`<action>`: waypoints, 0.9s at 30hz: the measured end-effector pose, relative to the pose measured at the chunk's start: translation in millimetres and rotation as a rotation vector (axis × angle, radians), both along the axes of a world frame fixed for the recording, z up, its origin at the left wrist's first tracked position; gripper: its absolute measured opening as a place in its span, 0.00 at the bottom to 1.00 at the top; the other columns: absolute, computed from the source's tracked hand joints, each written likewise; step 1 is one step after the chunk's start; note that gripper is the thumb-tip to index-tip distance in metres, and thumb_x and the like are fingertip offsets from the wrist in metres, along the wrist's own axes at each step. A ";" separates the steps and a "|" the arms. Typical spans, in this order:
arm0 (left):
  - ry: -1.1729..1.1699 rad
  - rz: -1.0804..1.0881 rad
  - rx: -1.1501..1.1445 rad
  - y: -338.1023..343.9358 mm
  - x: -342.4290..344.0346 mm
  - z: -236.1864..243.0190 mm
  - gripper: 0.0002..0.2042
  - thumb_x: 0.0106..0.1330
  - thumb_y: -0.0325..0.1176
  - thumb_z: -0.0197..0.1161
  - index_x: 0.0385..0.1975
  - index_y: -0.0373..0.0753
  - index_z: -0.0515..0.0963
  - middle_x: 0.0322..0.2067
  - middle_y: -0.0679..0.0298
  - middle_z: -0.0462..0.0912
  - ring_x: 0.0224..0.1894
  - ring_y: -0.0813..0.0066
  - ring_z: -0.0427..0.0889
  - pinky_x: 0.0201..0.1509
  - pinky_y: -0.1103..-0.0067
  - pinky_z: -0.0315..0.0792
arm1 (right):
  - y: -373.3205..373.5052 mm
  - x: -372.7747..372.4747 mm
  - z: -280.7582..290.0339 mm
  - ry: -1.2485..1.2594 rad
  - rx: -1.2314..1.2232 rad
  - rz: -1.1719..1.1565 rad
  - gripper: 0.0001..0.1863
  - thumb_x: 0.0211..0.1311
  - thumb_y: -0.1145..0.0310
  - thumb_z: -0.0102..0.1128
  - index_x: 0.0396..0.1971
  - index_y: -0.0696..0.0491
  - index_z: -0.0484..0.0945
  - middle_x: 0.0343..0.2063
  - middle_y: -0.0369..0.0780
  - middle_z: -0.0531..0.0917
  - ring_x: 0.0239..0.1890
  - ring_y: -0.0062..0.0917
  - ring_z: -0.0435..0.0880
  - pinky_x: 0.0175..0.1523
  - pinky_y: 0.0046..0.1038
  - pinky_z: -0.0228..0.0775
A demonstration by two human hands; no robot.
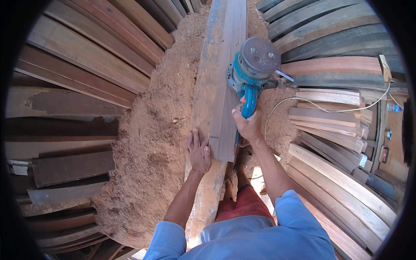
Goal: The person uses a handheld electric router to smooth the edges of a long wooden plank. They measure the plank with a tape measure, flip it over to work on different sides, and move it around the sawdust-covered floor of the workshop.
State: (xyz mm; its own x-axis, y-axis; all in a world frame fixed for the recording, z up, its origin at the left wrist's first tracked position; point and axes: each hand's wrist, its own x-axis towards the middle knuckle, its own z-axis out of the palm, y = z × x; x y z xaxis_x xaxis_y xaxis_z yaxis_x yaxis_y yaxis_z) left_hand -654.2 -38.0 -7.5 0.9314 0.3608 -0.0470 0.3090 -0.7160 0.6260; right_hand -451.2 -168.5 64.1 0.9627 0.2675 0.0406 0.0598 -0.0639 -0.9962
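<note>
My right hand is wrapped round the blue handle of a power tool with a big round grey motor housing. Its cutting part is hidden, so the exact kind does not show. The tool sits at the right edge of a brown board, which lies lengthwise on a longer, worn plank. My left hand rests with fingers stretched out at the near left end of the board, the fingertips by its edge and the palm over the plank.
Heaped sawdust covers the ground left of the plank. Stacked boards line the left side, and more timber is piled at the right. A pale cord loops across the right-hand stacks. My bare legs and red shorts are close to the plank's near end.
</note>
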 end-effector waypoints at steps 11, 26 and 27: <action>0.016 -0.012 0.022 0.4 3.6 1.9 0.30 0.80 0.48 0.32 0.65 0.39 0.76 0.74 0.37 0.58 0.78 0.36 0.46 0.79 0.52 0.36 | 15.5 75.7 -8.1 0.021 -0.008 0.001 0.18 0.55 0.75 0.66 0.46 0.60 0.74 0.24 0.32 0.78 0.27 0.15 0.78 0.38 0.24 0.73; 0.048 0.018 0.043 -0.4 1.2 -1.6 0.30 0.80 0.49 0.31 0.63 0.41 0.79 0.75 0.43 0.59 0.78 0.40 0.48 0.79 0.55 0.38 | 66.7 306.5 -29.3 -0.074 -0.127 -0.138 0.28 0.48 0.63 0.69 0.53 0.53 0.82 0.44 0.43 0.88 0.45 0.33 0.87 0.53 0.33 0.77; 0.048 0.019 0.055 0.4 0.3 -4.1 0.30 0.80 0.50 0.31 0.63 0.41 0.79 0.75 0.44 0.59 0.78 0.40 0.48 0.79 0.55 0.38 | 66.5 304.3 -28.7 -0.069 -0.138 -0.140 0.28 0.48 0.63 0.69 0.53 0.52 0.82 0.44 0.43 0.88 0.45 0.34 0.87 0.53 0.33 0.78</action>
State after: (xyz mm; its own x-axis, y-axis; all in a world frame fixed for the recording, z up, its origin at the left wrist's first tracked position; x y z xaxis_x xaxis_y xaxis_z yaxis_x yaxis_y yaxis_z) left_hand -654.0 -37.6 -11.6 0.9215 0.3818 -0.0709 0.3515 -0.7426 0.5701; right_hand -146.9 -102.1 35.4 0.9870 0.1388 0.0804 0.1089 -0.2115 -0.9713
